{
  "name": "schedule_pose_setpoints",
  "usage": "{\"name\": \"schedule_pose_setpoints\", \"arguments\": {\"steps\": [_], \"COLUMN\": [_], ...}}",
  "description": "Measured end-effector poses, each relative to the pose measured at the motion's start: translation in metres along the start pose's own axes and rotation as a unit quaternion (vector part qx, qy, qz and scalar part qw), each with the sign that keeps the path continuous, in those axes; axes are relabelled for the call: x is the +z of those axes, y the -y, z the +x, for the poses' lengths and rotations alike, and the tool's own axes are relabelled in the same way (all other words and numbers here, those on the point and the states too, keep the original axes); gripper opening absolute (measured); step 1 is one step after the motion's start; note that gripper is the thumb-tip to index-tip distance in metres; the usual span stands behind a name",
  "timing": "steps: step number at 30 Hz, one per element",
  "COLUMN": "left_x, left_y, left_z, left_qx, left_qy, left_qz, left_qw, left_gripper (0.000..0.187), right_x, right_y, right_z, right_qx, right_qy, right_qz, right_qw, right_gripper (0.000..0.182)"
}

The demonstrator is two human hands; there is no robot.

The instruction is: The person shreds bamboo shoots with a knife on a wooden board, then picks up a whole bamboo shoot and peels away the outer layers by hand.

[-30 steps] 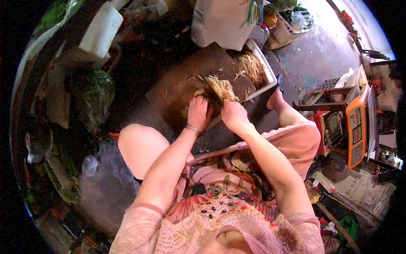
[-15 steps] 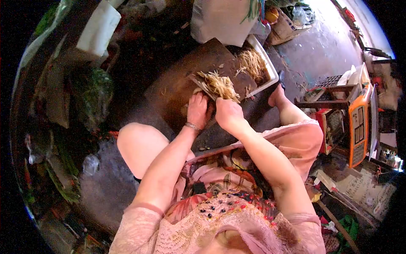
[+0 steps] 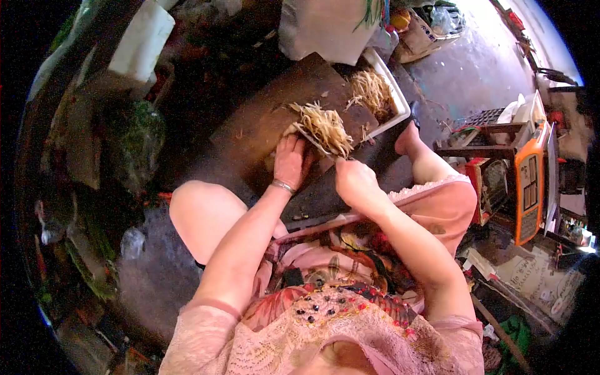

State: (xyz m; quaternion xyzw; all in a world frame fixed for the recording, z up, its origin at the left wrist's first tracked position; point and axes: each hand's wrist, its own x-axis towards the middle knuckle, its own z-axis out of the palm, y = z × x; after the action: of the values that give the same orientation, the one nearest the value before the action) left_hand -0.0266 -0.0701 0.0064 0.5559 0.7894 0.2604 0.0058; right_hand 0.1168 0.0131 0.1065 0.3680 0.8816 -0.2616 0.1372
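My right hand (image 3: 356,184) grips a knife (image 3: 315,140) by the handle. Its flat blade points away from me and carries a heap of pale yellow shreds (image 3: 324,127) just above the wooden chopping board (image 3: 250,125). My left hand (image 3: 289,161), with a bangle on the wrist, lies fingers-down on the board beside the blade. Its fingertips hold a pale chunk (image 3: 288,132) at the near edge of the shreds. The two hands are a short way apart.
A white tray (image 3: 400,106) holding more shreds (image 3: 372,90) sits at the board's far right corner. A white sack (image 3: 325,28) stands behind it. My bare knee (image 3: 200,212) and foot (image 3: 409,140) flank the board. An orange scale (image 3: 528,181) and clutter are at right, green bundles (image 3: 134,140) at left.
My right hand has drawn back towards me and to the right, with the shreds lying on the knife blade. My left hand has stayed on the board.
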Motion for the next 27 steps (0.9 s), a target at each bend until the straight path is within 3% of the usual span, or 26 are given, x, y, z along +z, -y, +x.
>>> {"name": "schedule_pose_setpoints", "arguments": {"steps": [5, 11, 14, 16, 19, 22, 27], "left_x": [0.004, 0.002, -0.001, 0.0, 0.003, 0.003, -0.001], "left_y": [0.006, 0.002, 0.001, 0.0, 0.002, 0.003, 0.002], "left_z": [-0.002, -0.003, -0.004, -0.003, -0.003, -0.001, -0.004], "left_qx": [0.014, 0.008, -0.047, -0.005, 0.007, 0.001, 0.002], "left_qy": [0.023, 0.011, 0.062, -0.013, -0.012, 0.012, 0.04], "left_qz": [-0.001, -0.004, -0.059, -0.049, -0.032, -0.019, -0.032], "left_qw": [1.0, 1.0, 0.995, 0.999, 0.999, 1.0, 0.999], "left_gripper": [0.033, 0.03, 0.039, 0.03, 0.029, 0.03, 0.032], "right_x": [0.011, 0.012, -0.011, -0.016, -0.007, 0.015, 0.017], "right_y": [0.024, -0.002, 0.001, -0.001, 0.002, 0.007, 0.017], "right_z": [0.038, 0.026, 0.002, -0.01, -0.002, 0.027, 0.049], "right_qx": [0.021, 0.009, 0.013, -0.012, 0.02, -0.039, -0.007], "right_qy": [-0.025, -0.091, -0.036, -0.012, 0.035, -0.044, -0.029], "right_qz": [-0.001, 0.032, 0.015, 0.0, -0.035, -0.008, 0.0], "right_qw": [0.999, 0.995, 0.999, 1.0, 0.999, 0.998, 1.0], "right_gripper": [0.015, 0.015, 0.014, 0.013, 0.018, 0.017, 0.017]}}
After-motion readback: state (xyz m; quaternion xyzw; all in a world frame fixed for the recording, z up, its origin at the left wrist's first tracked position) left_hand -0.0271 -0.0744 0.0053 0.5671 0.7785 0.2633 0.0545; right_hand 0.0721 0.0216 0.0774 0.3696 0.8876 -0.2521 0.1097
